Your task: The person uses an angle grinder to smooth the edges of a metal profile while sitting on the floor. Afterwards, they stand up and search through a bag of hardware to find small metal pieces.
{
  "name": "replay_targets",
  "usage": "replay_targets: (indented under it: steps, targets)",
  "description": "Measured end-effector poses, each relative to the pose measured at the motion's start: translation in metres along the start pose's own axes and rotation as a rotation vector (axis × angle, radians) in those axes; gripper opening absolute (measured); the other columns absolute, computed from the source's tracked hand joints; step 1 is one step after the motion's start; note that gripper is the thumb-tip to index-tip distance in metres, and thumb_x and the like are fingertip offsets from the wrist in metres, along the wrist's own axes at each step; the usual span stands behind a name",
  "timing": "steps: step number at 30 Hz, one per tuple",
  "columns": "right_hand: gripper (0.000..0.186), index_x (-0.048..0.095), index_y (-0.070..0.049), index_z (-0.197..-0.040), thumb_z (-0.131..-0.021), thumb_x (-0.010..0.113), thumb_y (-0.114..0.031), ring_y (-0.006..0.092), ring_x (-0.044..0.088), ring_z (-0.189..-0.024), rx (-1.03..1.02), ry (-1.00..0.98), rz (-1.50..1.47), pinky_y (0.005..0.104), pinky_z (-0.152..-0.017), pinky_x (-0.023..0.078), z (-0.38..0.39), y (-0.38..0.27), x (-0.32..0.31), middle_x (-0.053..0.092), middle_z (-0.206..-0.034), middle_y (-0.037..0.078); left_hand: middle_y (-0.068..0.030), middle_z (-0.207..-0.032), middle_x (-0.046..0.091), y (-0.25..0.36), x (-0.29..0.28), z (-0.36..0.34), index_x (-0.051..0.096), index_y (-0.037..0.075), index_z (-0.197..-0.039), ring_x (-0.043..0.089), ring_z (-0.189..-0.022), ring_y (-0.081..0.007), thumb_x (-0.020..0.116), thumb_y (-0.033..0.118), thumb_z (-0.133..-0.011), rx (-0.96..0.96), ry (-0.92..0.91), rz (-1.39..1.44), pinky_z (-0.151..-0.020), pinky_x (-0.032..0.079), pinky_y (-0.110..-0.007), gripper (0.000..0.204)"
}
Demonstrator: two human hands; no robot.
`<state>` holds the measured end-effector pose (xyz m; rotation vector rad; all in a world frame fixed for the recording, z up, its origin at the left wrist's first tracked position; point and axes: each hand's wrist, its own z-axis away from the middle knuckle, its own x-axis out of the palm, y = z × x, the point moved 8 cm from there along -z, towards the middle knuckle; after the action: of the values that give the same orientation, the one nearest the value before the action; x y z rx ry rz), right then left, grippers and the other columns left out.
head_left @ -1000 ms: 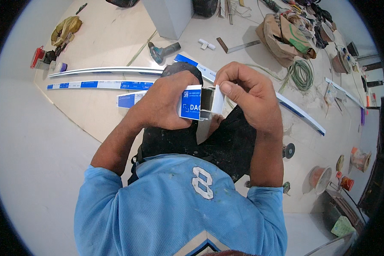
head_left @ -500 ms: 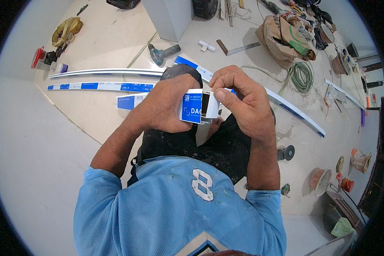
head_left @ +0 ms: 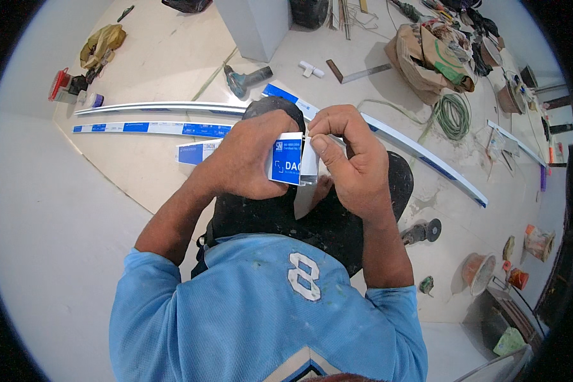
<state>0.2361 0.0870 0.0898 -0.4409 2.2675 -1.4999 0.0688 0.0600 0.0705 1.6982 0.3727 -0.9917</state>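
My left hand (head_left: 251,153) is wrapped around a short end of white profile (head_left: 286,162) covered in blue-and-white film, held over my lap between my knees. The fingers of my right hand (head_left: 350,159) pinch the upper edge of a thin white piece (head_left: 309,158) at the profile's right end. It stands close against that end; whether it is film or a separate part, I cannot tell. Behind my left forearm lies another short film-covered profile (head_left: 194,153). Below the held profile, a pale pointed strip (head_left: 304,202) hangs down between my legs.
Long film-covered profiles (head_left: 153,128) lie left, and another (head_left: 426,159) slants away right. Ahead are a cordless drill (head_left: 245,81), a white pipe tee (head_left: 311,69) and a metal square (head_left: 363,72). An angle grinder (head_left: 422,232), coiled hose (head_left: 452,116) and bucket (head_left: 478,271) stand right.
My right hand has shifted slightly left and closer to the profile. The white piece has moved in against the profile's end, covering the dark opening. My left hand stays about where it was.
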Motion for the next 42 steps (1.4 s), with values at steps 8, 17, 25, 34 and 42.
replay_targets:
  steps: [8, 17, 25, 34, 42]
  targets:
    - [0.01, 0.069, 0.001, -0.108, -0.1, 0.073, 0.0, 0.0239, 0.069, -0.102, -0.048, 0.242, -0.033, 0.0383, -0.095, 0.055, 0.014, -0.001, 0.007, 0.07, -0.108, 0.014, -0.0124, -0.105, 0.065, 0.005, -0.004, 0.002, 0.061, 0.009, -0.121, 0.068, -0.095, -0.0318, 0.091, 0.032, -0.063, 0.016, 0.025, 0.024, -0.08, 0.054, -0.045, 0.069]
    - [0.034, 0.075, 0.0, -0.116, -0.084, 0.086, -0.004, 0.0303, 0.074, -0.111, -0.218, 0.067, 0.156, 0.0437, -0.094, 0.057, 0.014, -0.021, -0.002, 0.077, -0.117, 0.018, -0.0114, -0.104, 0.065, 0.006, -0.008, 0.006, 0.062, 0.011, -0.12, 0.069, -0.098, -0.0327, 0.092, 0.027, -0.061, 0.025, 0.054, 0.056, -0.081, 0.054, -0.046, 0.068]
    - [0.054, 0.078, -0.001, -0.118, -0.068, 0.093, -0.012, 0.0325, 0.075, -0.105, -0.315, -0.112, 0.455, 0.0456, -0.093, 0.059, 0.01, -0.052, -0.006, 0.078, -0.117, 0.017, -0.0101, -0.105, 0.065, 0.008, 0.0, 0.008, 0.062, 0.012, -0.124, 0.07, -0.1, -0.0308, 0.094, 0.03, -0.062, 0.051, 0.006, 0.053, -0.083, 0.055, -0.046, 0.072]
    - [0.05, 0.077, 0.0, -0.112, -0.067, 0.09, -0.017, 0.0332, 0.075, -0.1, -0.484, -0.067, 0.658, 0.0504, -0.091, 0.06, 0.015, -0.058, 0.002, 0.078, -0.107, 0.017, -0.0108, -0.106, 0.065, 0.009, 0.005, 0.005, 0.062, 0.011, -0.123, 0.069, -0.098, -0.0313, 0.093, 0.028, -0.063, 0.08, -0.021, 0.021, -0.081, 0.054, -0.045, 0.07]
    - [0.055, 0.073, 0.001, -0.11, -0.06, 0.09, -0.014, 0.0359, 0.071, -0.1, -0.447, -0.045, 0.503, 0.0486, -0.091, 0.058, 0.017, -0.051, -0.001, 0.071, -0.107, 0.017, -0.011, -0.104, 0.064, 0.018, 0.006, 0.006, 0.061, 0.009, -0.117, 0.07, -0.096, -0.0322, 0.093, 0.027, -0.064, 0.064, -0.054, 0.039, -0.082, 0.054, -0.045, 0.065]
